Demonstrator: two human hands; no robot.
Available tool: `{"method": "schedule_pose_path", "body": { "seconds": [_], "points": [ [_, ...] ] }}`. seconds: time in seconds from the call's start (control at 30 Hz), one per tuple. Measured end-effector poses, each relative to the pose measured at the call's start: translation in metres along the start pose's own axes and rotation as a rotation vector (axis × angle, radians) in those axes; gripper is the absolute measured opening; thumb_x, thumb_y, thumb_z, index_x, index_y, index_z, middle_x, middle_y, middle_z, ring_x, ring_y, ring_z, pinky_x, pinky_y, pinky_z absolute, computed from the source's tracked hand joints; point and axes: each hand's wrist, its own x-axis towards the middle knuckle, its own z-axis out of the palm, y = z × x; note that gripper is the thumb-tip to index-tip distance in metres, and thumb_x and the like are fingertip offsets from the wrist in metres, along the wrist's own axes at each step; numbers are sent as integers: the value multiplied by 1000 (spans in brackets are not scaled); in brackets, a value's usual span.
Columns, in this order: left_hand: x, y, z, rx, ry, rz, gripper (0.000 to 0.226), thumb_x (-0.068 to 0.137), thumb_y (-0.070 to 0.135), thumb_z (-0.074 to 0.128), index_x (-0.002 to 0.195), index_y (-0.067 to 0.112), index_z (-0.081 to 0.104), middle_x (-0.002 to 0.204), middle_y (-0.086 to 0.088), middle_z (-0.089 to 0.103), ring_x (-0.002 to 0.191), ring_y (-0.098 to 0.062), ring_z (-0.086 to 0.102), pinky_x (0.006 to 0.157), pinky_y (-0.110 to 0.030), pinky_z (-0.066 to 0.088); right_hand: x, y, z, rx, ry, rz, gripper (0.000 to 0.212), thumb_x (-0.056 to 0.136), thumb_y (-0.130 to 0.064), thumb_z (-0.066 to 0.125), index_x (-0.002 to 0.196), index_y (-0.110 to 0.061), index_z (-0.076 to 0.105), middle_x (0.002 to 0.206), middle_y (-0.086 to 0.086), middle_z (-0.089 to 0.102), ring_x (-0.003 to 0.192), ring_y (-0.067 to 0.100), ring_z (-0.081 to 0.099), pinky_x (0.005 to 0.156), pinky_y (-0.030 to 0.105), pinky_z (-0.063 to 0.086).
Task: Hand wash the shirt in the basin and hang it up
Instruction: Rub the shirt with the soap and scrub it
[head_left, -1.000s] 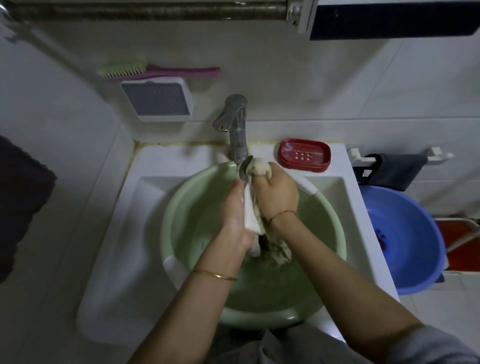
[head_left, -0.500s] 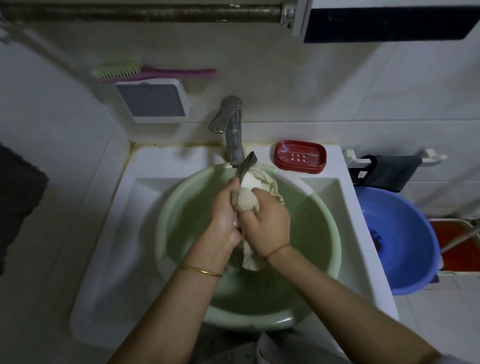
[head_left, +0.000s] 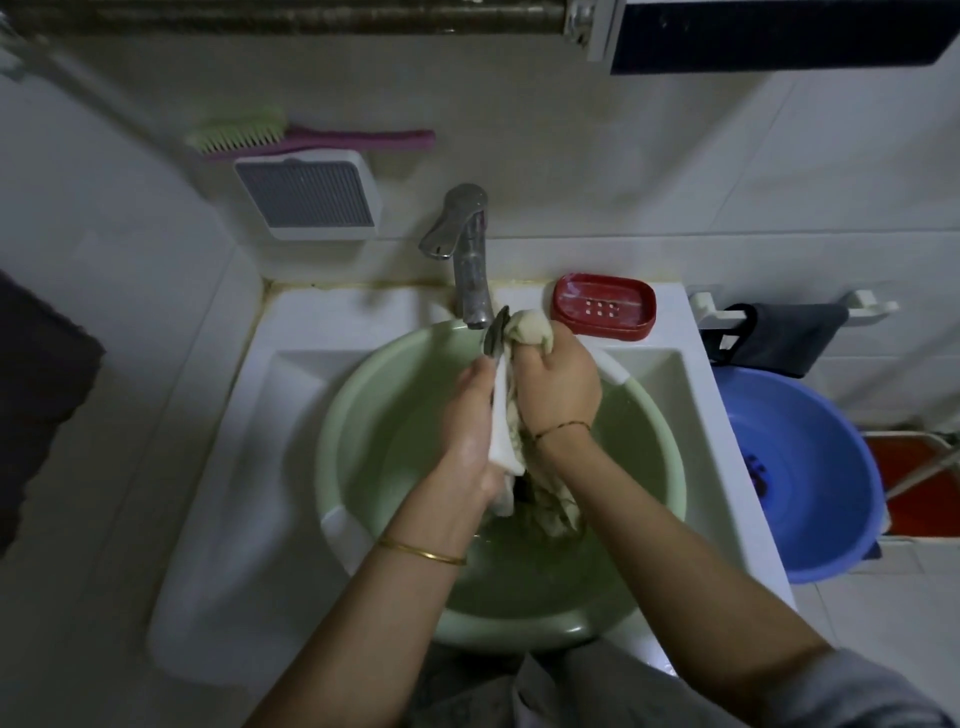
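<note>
Shirt (head_left: 519, 415): pale, wet, bunched between both hands above the green basin (head_left: 363, 415); lower folds trail into the water. Right hand (head_left: 558, 389) clenched round the upper wad. Left hand (head_left: 470, 421) pressed against the cloth's other side, fingers hidden, grip cannot be told. Basin sits in white sink (head_left: 223, 493). Tap (head_left: 470, 260) just beyond the hands. Red soap dish (head_left: 602, 309) beyond the right hand; blue basin (head_left: 810, 478) well right. No legible writing anywhere.

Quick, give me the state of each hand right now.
Left hand: closed, gripping the shirt over the green basin.
Right hand: closed, gripping the shirt's bunched upper end.
</note>
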Motion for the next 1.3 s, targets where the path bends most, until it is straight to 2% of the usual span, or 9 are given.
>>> {"method": "schedule_pose_path", "body": {
  "seconds": [0.1, 0.17, 0.23, 0.33, 0.5, 0.7, 0.87, 1.03, 1.3],
  "points": [
    [7, 13, -4, -68, -9, 29, 42, 97, 30, 44, 127, 2, 55, 107, -18, 62, 93, -27, 61, 83, -36, 52, -42, -2, 1, 9, -41, -223, 37, 76, -49, 34, 74, -18, 52, 76, 5, 62, 68, 24, 55, 56, 33, 38],
    [8, 13, -7, -39, -16, 25, 36, 96, 27, 45, 111, 0, 62, 95, -16, 66, 83, -24, 64, 73, -30, 55, -58, -1, -1, 26, -63, -292, 33, 73, -51, 30, 69, -22, 45, 73, 6, 60, 64, 24, 51, 54, 32, 32],
    [2, 4, -5, -16, -26, 5, 27, 96, 25, 46, 92, 7, 66, 75, -9, 69, 65, -18, 67, 58, -24, 56, -32, -3, 0, -17, -19, -189, 37, 73, -53, 30, 71, -20, 47, 76, 6, 62, 69, 27, 55, 59, 34, 40],
    [-3, -5, 2, -28, 3, 6, 23, 98, 29, 46, 96, 14, 64, 75, -7, 69, 64, -19, 66, 59, -28, 55, 5, -6, -1, 17, 33, 42, 34, 87, -47, 38, 77, -18, 52, 79, 3, 61, 76, 27, 57, 64, 32, 39],
    [6, 15, -3, -77, -9, 29, 27, 97, 26, 43, 107, 8, 61, 82, -8, 64, 72, -19, 61, 63, -25, 54, -51, -1, 3, 21, -35, -266, 36, 75, -51, 31, 73, -20, 49, 73, 5, 59, 66, 25, 53, 56, 35, 39],
    [-6, -6, 10, -5, 27, 40, 22, 99, 26, 45, 100, 14, 63, 84, -9, 68, 72, -20, 64, 66, -29, 53, 10, 3, -2, 52, 62, 115, 38, 82, -47, 35, 84, -16, 56, 81, 5, 63, 81, 30, 60, 66, 32, 42],
    [4, 10, 3, -66, 26, 0, 30, 96, 28, 45, 95, 5, 65, 86, -12, 66, 79, -22, 62, 78, -33, 52, -50, 0, 0, 83, -12, -163, 44, 75, -53, 36, 82, -17, 60, 78, 3, 65, 72, 24, 58, 61, 35, 45],
    [-2, -9, 13, 44, 76, 136, 24, 98, 31, 46, 106, 16, 63, 92, -5, 69, 84, -19, 67, 72, -31, 54, -1, -7, 0, 30, 2, 86, 26, 88, -41, 43, 74, -20, 50, 77, 2, 60, 75, 26, 57, 62, 31, 38],
    [-3, -4, 9, 78, 113, 180, 27, 98, 30, 46, 101, 12, 67, 90, -5, 71, 82, -18, 67, 72, -30, 57, -25, -9, -3, 91, -10, 5, 33, 80, -46, 42, 85, -19, 60, 81, 4, 66, 77, 25, 60, 66, 34, 47]
  ]
}}
